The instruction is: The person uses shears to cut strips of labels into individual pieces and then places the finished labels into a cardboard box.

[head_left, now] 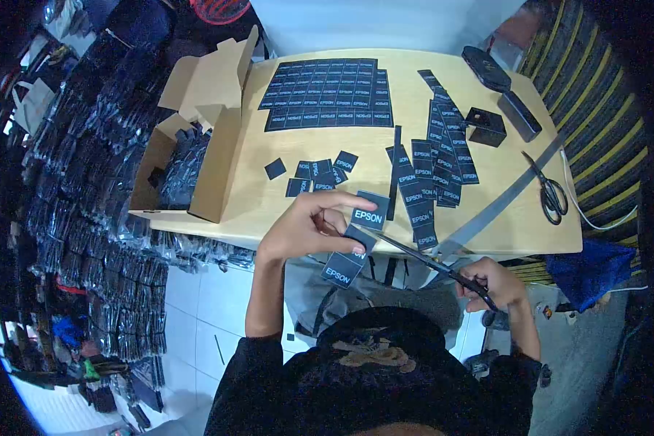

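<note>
My left hand (305, 227) is closed on a short strip of black EPSON labels (340, 267), pinched between thumb and fingers above the table's front edge. The upper label (368, 216) shows beside the fingertips. In my right hand (498, 283) is a pair of black-handled scissors (421, 256), its blades pointing left with the tips at the strip between two labels. Beyond my left hand, several cut label squares (323, 173) lie loose on the table. Long uncut label strips (414, 192) lie overlapping to the right of them.
Printed label sheets (320, 87) lie at the back of the wooden table (247, 207). An open cardboard box (218, 178) full of dark pieces stands at left. On the right are a second pair of scissors (552, 196), a black box (487, 127) and a dark case (485, 69).
</note>
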### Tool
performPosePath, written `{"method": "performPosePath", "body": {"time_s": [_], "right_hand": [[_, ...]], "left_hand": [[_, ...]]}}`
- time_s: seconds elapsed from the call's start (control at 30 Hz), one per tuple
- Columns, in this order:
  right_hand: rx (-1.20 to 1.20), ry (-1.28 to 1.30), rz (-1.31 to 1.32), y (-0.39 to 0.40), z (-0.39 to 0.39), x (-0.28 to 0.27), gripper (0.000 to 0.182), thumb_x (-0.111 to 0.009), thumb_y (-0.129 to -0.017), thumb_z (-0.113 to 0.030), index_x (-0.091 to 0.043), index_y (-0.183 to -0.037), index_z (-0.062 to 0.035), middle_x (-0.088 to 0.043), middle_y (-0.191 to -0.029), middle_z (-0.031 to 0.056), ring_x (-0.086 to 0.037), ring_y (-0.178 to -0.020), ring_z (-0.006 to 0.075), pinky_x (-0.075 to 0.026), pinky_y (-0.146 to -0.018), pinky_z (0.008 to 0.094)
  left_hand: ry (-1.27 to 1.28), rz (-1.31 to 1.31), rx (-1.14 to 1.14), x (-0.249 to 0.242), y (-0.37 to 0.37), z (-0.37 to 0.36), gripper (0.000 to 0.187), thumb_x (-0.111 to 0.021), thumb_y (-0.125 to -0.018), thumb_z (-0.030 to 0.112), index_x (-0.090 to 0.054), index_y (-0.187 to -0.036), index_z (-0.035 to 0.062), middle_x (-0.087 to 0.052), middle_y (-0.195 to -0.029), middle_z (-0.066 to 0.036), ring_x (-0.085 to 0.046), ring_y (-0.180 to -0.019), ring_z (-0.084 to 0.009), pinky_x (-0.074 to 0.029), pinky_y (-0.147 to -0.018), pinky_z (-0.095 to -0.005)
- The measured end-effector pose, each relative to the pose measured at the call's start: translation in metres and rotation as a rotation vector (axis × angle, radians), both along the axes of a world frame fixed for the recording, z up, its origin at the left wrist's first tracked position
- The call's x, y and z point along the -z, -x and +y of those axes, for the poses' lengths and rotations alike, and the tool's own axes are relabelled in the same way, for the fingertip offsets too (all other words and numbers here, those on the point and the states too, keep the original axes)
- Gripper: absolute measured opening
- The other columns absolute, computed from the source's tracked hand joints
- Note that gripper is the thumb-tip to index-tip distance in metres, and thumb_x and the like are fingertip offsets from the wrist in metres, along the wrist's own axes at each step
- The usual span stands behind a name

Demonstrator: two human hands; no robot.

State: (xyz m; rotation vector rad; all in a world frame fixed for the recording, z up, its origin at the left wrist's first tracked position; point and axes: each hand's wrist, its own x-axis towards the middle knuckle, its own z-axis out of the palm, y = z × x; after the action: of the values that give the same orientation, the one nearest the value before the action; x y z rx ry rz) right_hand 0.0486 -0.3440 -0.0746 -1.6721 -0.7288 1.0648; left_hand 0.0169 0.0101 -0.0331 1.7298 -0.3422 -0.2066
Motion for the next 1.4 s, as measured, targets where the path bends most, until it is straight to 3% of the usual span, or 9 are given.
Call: {"method": "performPosePath", "body": {"time_s": [0.43, 0.77, 0.9, 1.0, 1.1, 1.13, 1.23, 1.27, 1.4], "right_hand": [[-0.088, 0.014, -0.16, -0.005, 0.012, -0.006, 0.027, -0.078, -0.069, -0.022, -0.059, -0.073, -0.0035, -0.052, -0.057, -0.0009, -0.045, -0.052, 0.0063, -0.034, -0.047, 0.0248], [-0.03, 0.05, -0.298, -0.004, 0.013, 0.002, 0.028, -0.075, -0.073, -0.024, -0.057, -0.066, -0.0026, -0.05, -0.052, 0.0051, -0.044, -0.047, 0.011, -0.033, -0.045, 0.0285], [0.009, 0.053, -0.258, -0.002, 0.004, 0.007, 0.026, -0.078, -0.069, -0.018, -0.058, -0.068, -0.0021, -0.054, -0.057, 0.0022, -0.046, -0.052, 0.0077, -0.035, -0.047, 0.0259], [0.07, 0.107, -0.255, 0.006, -0.008, 0.014, 0.028, -0.08, -0.067, -0.018, -0.058, -0.068, -0.0018, -0.055, -0.058, 0.0011, -0.047, -0.054, 0.006, -0.036, -0.049, 0.0238], [0.157, 0.053, -0.247, 0.019, -0.02, 0.029, 0.031, -0.082, -0.065, -0.021, -0.058, -0.068, -0.0019, -0.054, -0.057, 0.0001, -0.047, -0.054, 0.0043, -0.036, -0.048, 0.0226], [0.192, 0.095, -0.268, 0.024, -0.024, 0.033, 0.031, -0.082, -0.065, -0.021, -0.058, -0.067, -0.0022, -0.053, -0.056, -0.0006, -0.046, -0.053, 0.0034, -0.035, -0.047, 0.0223], [0.272, 0.099, -0.234, 0.032, -0.013, 0.02, 0.028, -0.082, -0.065, -0.019, -0.059, -0.068, -0.0026, -0.05, -0.054, -0.0032, -0.042, -0.05, 0.0013, -0.031, -0.044, 0.0208], [0.307, 0.067, -0.23, 0.036, -0.012, 0.023, 0.027, -0.082, -0.064, -0.018, -0.061, -0.071, -0.0032, -0.048, -0.054, -0.0024, -0.042, -0.051, 0.0031, -0.032, -0.046, 0.0219], [0.462, -0.044, -0.212, 0.047, 0.025, 0.03, 0.026, -0.081, -0.063, -0.013, -0.065, -0.08, -0.0041, -0.048, -0.056, -0.0048, -0.042, -0.053, 0.0042, -0.033, -0.049, 0.0217]], "left_hand": [[-0.02, 0.021, 0.065, 0.008, 0.001, -0.004, 0.054, -0.082, -0.059, 0.001, -0.063, -0.11, 0.0054, -0.059, -0.082, 0.004, -0.042, -0.058, 0.0018, -0.032, -0.048, -0.0154], [-0.035, 0.06, 0.04, 0.006, -0.001, -0.004, 0.054, -0.082, -0.061, 0.004, -0.062, -0.111, 0.0075, -0.054, -0.066, 0.006, -0.041, -0.055, 0.0017, -0.029, -0.048, -0.0152], [0.01, 0.123, -0.016, 0.004, -0.003, 0.001, 0.054, -0.08, -0.062, 0.002, -0.062, -0.112, 0.008, -0.053, -0.065, 0.007, -0.041, -0.056, 0.0016, -0.031, -0.049, -0.0156], [-0.205, 0.011, -0.156, 0.021, -0.021, 0.016, 0.048, -0.08, -0.062, 0.004, -0.063, -0.106, 0.0067, -0.056, -0.076, 0.003, -0.044, -0.059, -0.0013, -0.038, -0.053, -0.0184], [-0.346, -0.119, -0.189, 0.051, -0.045, 0.042, 0.043, -0.081, -0.06, 0.006, -0.063, -0.099, 0.0053, -0.052, -0.071, 0.002, -0.049, -0.059, -0.005, -0.042, -0.052, -0.0205], [-0.358, -0.185, -0.235, 0.054, -0.048, 0.046, 0.047, -0.083, -0.058, 0.009, -0.061, -0.099, 0.0055, -0.049, -0.068, 0.0, -0.05, -0.06, -0.0071, -0.042, -0.052, -0.0221], [-0.529, -0.024, -0.319, 0.053, -0.046, 0.062, 0.087, -0.085, -0.052, 0.007, -0.045, -0.128, 0.0135, -0.048, -0.072, -0.001, -0.052, -0.062, -0.0082, -0.047, -0.055, -0.0225], [-0.531, -0.028, -0.317, 0.052, -0.042, 0.065, 0.087, -0.085, -0.052, 0.007, -0.045, -0.128, 0.0135, -0.048, -0.072, -0.001, -0.052, -0.062, -0.0082, -0.047, -0.055, -0.0225], [-0.206, -0.014, -0.44, 0.029, -0.012, 0.047, 0.099, -0.082, -0.055, -0.001, -0.031, -0.138, 0.0133, -0.047, -0.078, -0.001, -0.053, -0.061, -0.0063, -0.046, -0.055, -0.0195]]}}
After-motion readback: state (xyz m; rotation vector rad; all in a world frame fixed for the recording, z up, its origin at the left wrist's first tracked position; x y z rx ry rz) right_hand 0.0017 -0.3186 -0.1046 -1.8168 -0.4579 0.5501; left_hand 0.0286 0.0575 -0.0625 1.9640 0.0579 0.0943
